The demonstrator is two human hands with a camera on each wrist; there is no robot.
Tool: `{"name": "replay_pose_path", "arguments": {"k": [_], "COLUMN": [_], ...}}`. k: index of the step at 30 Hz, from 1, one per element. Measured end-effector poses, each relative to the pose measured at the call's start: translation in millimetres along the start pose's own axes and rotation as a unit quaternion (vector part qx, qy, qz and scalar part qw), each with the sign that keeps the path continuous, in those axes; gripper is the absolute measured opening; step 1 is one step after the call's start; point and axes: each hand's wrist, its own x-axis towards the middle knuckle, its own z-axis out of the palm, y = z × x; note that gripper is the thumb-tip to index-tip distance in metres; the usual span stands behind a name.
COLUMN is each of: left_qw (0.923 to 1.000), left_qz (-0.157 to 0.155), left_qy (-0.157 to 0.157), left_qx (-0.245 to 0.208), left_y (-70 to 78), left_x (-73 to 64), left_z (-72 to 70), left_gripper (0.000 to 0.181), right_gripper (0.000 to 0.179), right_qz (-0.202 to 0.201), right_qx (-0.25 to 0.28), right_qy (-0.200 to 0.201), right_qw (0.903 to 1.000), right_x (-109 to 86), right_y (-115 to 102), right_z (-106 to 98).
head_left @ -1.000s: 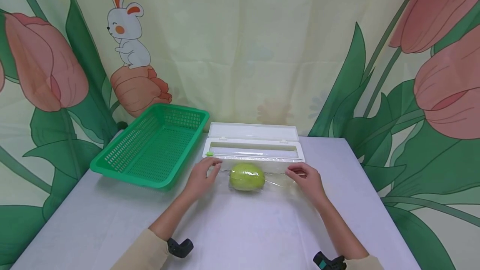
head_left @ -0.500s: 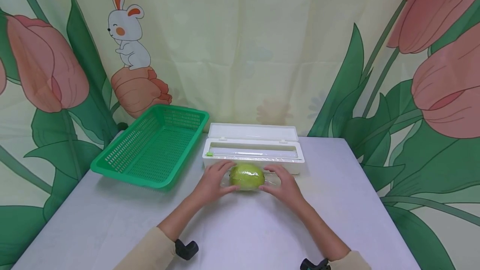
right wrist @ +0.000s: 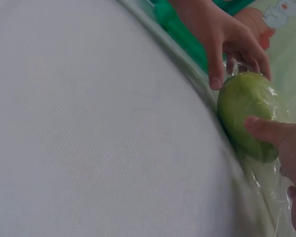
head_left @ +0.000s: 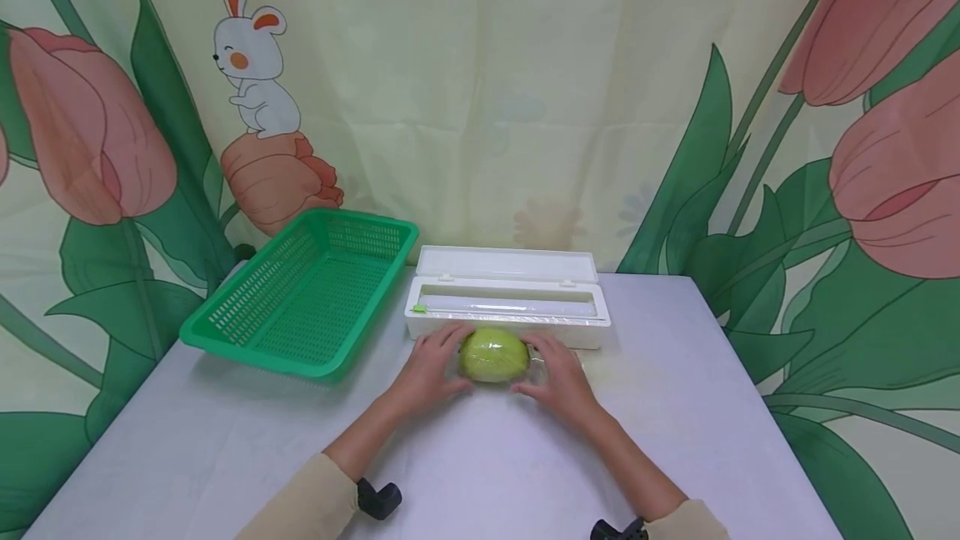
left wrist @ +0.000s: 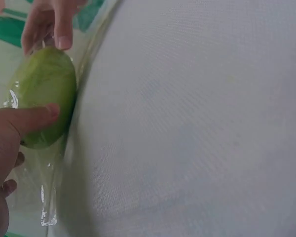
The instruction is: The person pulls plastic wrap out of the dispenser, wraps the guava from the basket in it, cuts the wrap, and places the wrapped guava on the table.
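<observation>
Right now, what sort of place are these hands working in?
Probably a staged filming spot, seemingly indoors: a cartoon-printed curtain hangs right behind a cloth-covered table, and black wrist gadgets are being worn.

Tabletop (head_left: pixel 495 465) set — tulip-printed backdrop (head_left: pixel 540 90)

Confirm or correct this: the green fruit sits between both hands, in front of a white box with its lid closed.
Not closed: the head view shows the lid open, tipped back. The fruit does sit between left hand and right hand, in front of the white box.

Beige sleeves (head_left: pixel 303 500), black wrist cameras (head_left: pixel 379 500)
</observation>
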Motion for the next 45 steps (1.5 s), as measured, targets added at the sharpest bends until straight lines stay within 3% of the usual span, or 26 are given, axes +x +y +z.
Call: {"name": "replay_pose_path", "arguments": {"k": [9,17,22,26,31,34,37,41,45], "left_qw": [0.9998,0.9986,0.9957,0.9885,0.9687,0.9584,0.9545,0.9581,0.9658], "left_qz": [0.007,0.025,0.057,0.094,0.128,0.129,0.117,0.102,0.096], "left_qy": [0.005,0.038,0.066,0.092,0.132,0.129,0.115,0.107,0.079], "left_qx": [0.016,0.027,0.032,0.073,0.167,0.219,0.249,0.246,0.227], "left_y": [1.3,8.9,15.0,22.3,38.4,47.2,50.3,48.0,44.3], "left_x": [1.4,7.2,12.3,14.2,9.9,7.3,7.5,10.3,15.2], "left_z": [-4.0,-17.6,-26.4,-32.1,-35.0,-32.9,-29.2,-29.0,-37.2], "left_gripper": [0.081,0.071,0.061,0.054,0.051,0.065,0.076,0.076,0.077], "right_gripper": [0.063,0.052,0.043,0.041,0.039,0.037,0.038,0.043,0.046], "right_qz": [-0.004,-0.009,0.02,0.046,0.071,0.083,0.097,0.1,0.056], "right_qx": [-0.006,0.03,0.047,0.052,0.04,0.034,0.042,0.062,0.073], "right_qy": [0.025,0.028,0.015,0.005,0.005,0.016,0.012,-0.01,0.029], "right_qw": [0.9997,0.9991,0.9986,0.9976,0.9967,0.9959,0.9944,0.993,0.9953], "right_x": [3.3,11.2,15.3,19.6,25.5,29.2,31.9,32.7,30.3], "right_y": [0,-6,-10,-15,-22,-27,-29,-27,-27], "right_z": [-1,-15,-21,-24,-26,-28,-31,-35,-41]}}
